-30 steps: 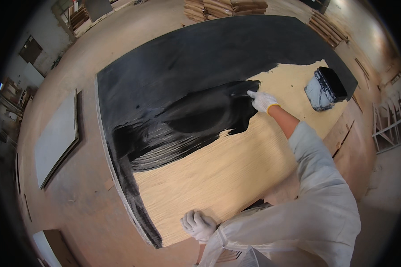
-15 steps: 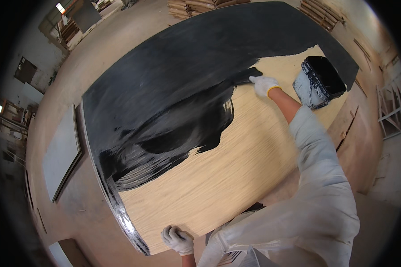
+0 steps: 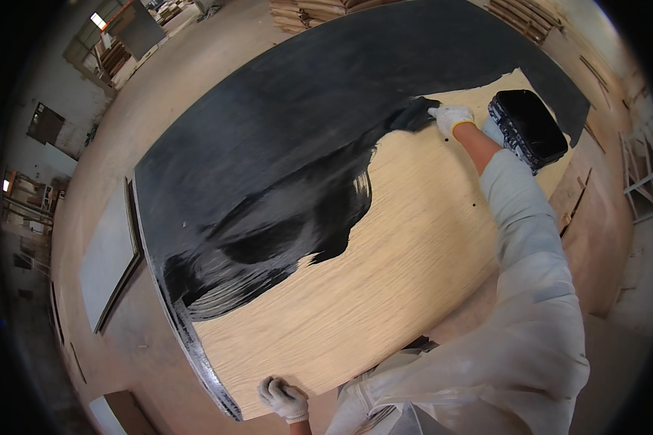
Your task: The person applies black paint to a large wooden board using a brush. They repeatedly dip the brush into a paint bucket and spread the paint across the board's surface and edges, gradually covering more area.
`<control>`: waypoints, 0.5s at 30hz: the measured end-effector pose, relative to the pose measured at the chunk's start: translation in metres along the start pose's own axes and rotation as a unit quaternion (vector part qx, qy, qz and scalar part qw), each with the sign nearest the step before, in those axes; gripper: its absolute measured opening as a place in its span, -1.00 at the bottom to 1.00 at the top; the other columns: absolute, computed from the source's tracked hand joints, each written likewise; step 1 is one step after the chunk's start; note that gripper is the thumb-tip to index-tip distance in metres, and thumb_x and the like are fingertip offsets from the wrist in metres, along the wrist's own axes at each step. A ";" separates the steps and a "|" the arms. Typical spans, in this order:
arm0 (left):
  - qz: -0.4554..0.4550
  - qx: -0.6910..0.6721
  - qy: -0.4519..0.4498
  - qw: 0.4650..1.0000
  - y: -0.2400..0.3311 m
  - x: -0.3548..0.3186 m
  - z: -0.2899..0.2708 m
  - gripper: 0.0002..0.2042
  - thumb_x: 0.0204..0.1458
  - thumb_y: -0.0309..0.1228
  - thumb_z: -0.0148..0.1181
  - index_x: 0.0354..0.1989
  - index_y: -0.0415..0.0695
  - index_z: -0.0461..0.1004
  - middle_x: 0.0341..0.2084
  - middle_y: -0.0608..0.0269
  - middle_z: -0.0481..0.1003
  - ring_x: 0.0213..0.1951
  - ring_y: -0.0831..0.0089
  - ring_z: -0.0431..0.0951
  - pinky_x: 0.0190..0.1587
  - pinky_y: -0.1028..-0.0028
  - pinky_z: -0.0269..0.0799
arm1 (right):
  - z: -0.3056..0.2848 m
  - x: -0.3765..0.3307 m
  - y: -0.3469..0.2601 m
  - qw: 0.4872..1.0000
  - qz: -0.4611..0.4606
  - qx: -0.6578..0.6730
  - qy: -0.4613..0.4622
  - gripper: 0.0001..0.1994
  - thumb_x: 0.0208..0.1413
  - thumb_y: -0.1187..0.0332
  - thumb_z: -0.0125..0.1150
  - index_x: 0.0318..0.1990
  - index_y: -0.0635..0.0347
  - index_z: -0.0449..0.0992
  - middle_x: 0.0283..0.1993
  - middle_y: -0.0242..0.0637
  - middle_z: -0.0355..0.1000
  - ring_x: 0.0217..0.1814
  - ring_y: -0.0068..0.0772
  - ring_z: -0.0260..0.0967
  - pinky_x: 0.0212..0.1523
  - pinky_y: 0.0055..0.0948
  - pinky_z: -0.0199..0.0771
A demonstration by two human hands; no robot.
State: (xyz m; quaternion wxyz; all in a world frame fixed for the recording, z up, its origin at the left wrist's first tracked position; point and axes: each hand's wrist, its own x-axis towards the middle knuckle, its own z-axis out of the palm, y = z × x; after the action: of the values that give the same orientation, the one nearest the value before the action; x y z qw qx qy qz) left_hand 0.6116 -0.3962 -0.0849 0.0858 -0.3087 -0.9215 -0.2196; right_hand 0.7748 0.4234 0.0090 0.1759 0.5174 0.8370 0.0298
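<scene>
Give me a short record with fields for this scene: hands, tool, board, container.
right hand: gloved right hand holds a brush on the board
left hand: gloved left hand rests on the board's near edge
board: large wooden board, far part black, near part bare
paint: wet black paint with streaks at its edge
container: black tub on the board, beside the right hand

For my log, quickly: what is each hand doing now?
Left hand: open, resting on the board edge.
Right hand: closed on a brush.

No packages, labels (or screens)
</scene>
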 end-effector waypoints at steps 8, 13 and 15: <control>0.012 0.020 -0.001 1.000 -0.002 0.000 0.000 -0.82 0.11 -0.49 0.06 -0.14 -0.23 0.46 0.06 -0.15 0.47 0.16 -0.21 0.41 0.28 -0.11 0.31 | -0.008 0.016 0.014 1.000 -0.001 -0.014 -0.004 -0.54 0.59 0.03 -0.16 0.45 -0.16 0.50 0.48 -0.19 0.47 0.45 -0.01 0.49 0.38 0.00 0.49; 0.037 0.027 -0.004 0.999 -0.005 0.005 0.003 -0.83 0.11 -0.49 0.06 -0.14 -0.23 0.47 0.05 -0.15 0.47 0.15 -0.20 0.41 0.26 -0.10 0.32 | -0.016 0.032 0.017 0.996 0.084 0.032 -0.010 -0.54 0.57 0.06 -0.13 0.47 -0.19 0.48 0.47 -0.16 0.48 0.43 0.02 0.49 0.40 -0.05 0.48; 0.029 0.021 -0.006 0.999 -0.004 0.003 0.001 -0.82 0.11 -0.48 0.06 -0.14 -0.24 0.47 0.05 -0.15 0.47 0.15 -0.20 0.41 0.26 -0.10 0.32 | -0.010 0.020 0.016 1.000 0.009 0.012 0.013 -0.55 0.56 0.10 -0.10 0.47 -0.20 0.48 0.47 -0.17 0.48 0.43 0.04 0.49 0.39 -0.05 0.48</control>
State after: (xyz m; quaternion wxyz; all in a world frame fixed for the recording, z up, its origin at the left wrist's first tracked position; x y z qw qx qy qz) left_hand 0.6064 -0.3966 -0.0864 0.0934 -0.3343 -0.9171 -0.1959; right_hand 0.7769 0.4497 0.0161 0.1583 0.5262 0.8350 0.0286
